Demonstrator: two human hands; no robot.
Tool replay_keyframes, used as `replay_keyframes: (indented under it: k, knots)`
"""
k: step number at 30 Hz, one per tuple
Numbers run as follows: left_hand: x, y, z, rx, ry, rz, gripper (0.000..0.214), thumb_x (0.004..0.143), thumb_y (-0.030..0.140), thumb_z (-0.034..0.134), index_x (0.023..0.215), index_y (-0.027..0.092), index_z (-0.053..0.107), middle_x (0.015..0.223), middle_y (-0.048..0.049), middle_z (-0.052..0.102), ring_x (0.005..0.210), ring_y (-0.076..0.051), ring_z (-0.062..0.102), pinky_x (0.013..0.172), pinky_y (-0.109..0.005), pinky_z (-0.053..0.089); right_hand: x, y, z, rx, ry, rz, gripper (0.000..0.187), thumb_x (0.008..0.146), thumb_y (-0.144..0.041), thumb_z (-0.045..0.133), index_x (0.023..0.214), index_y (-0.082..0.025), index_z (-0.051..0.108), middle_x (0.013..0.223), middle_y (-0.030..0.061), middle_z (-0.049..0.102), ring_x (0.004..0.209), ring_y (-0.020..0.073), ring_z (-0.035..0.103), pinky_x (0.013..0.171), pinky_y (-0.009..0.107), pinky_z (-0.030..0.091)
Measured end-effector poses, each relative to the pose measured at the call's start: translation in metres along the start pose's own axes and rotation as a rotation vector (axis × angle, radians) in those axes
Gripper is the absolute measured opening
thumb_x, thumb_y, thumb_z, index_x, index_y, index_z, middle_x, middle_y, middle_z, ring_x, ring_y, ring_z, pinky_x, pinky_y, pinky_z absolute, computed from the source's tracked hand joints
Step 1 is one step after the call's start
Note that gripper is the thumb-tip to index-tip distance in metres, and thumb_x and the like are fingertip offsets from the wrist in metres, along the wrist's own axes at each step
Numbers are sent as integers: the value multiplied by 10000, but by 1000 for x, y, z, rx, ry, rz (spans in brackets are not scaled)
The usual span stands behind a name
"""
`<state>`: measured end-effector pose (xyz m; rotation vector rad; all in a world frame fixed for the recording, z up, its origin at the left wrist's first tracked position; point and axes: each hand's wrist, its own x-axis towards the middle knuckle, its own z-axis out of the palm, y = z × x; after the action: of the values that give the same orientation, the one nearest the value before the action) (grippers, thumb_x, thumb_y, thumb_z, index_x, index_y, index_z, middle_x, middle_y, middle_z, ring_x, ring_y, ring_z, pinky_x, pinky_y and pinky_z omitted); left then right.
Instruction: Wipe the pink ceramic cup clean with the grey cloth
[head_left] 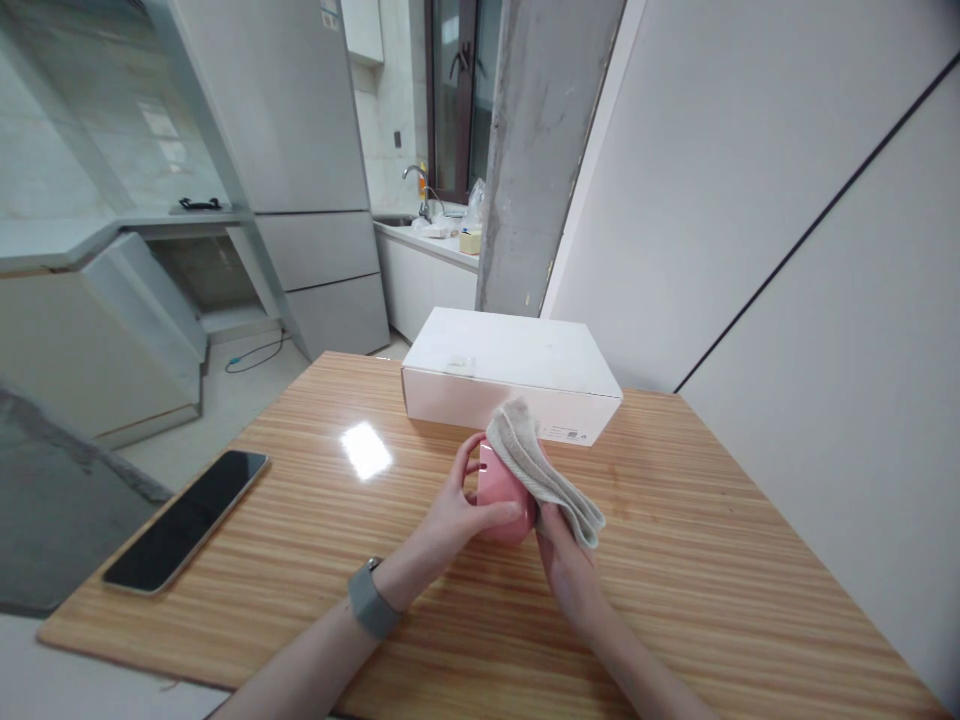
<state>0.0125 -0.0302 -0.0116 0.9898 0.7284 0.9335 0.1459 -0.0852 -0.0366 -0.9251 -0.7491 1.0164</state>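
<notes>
My left hand grips a small pink object that rests on the wooden table, fingers behind it and thumb across its front. A grey band sits on that wrist. My right hand holds a folded beige cloth pressed against the top right of the pink object. The cloth covers most of its upper side and hides my right fingertips. Just behind both hands lies a closed white box.
A dark phone lies face up near the table's left edge. A white wall runs along the right side. Beyond the table stand a concrete pillar, a fridge, and a counter with a sink and tap.
</notes>
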Motion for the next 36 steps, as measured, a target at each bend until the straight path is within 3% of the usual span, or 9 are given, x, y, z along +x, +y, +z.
replay_keyframes:
  k: [4,8,13,20,22,26,30,33,36]
  knots:
    - [-4,4,4,-18,-35,51,1115,432,239,927,1413,301,401,1449,-126,433,1129,-305,595,947,-400,502,5,-11,6,87,33,37,480,747,-489,763,1180,-295,687,1259,15,691,1315,263,521,1183,463,317]
    - [-5,6,2,-6,-154,34,1147,472,215,918,1454,330,337,1467,-120,410,1147,-289,580,936,-381,502,7,-19,7,155,80,50,508,749,-488,759,1211,-298,669,1252,30,695,1264,283,570,1097,462,444]
    - [-1,3,-1,101,-90,7,1101,428,226,933,1388,295,397,1324,-127,518,1048,-265,599,831,-352,517,7,-21,8,184,67,67,496,775,-472,742,1226,-284,661,1245,40,699,1240,279,590,1036,435,504]
    - [2,-4,0,51,42,31,1015,431,286,925,1334,242,462,1197,-122,624,1019,-271,619,880,-375,490,8,-17,8,167,64,59,484,750,-494,760,1181,-288,685,1245,27,700,1270,271,565,1126,459,398]
    - [1,-3,1,-9,34,35,932,482,316,911,1312,216,498,1234,-140,622,1086,-293,606,904,-380,490,6,-16,6,107,-3,43,424,777,-484,740,1152,-290,703,1243,21,701,1306,255,532,1169,441,331]
    - [1,2,3,-181,-60,-15,643,712,440,776,1272,199,571,1305,-155,606,1153,-315,598,896,-404,516,-1,-21,4,-124,-209,-36,325,840,-417,696,1142,-298,711,1255,21,694,1389,224,431,1216,418,220]
    - [2,8,2,-278,-61,-90,633,766,527,711,1307,243,547,1290,-138,626,1123,-306,628,838,-400,548,-4,-26,5,-249,-316,-113,316,868,-397,660,1171,-312,693,1286,19,674,1427,219,370,1224,449,183]
    - [0,13,4,-329,-111,-65,618,744,434,756,1296,245,551,1280,-116,633,1173,-325,596,857,-398,544,-2,-24,4,-229,-309,-109,314,868,-405,656,1164,-305,697,1277,22,680,1427,219,370,1225,446,181]
    - [-5,19,7,-321,-168,10,665,673,256,808,1284,271,549,1298,-89,619,1219,-328,560,915,-417,524,2,-19,1,-112,-206,-46,319,843,-425,685,1133,-295,712,1261,24,690,1389,236,431,1216,449,214]
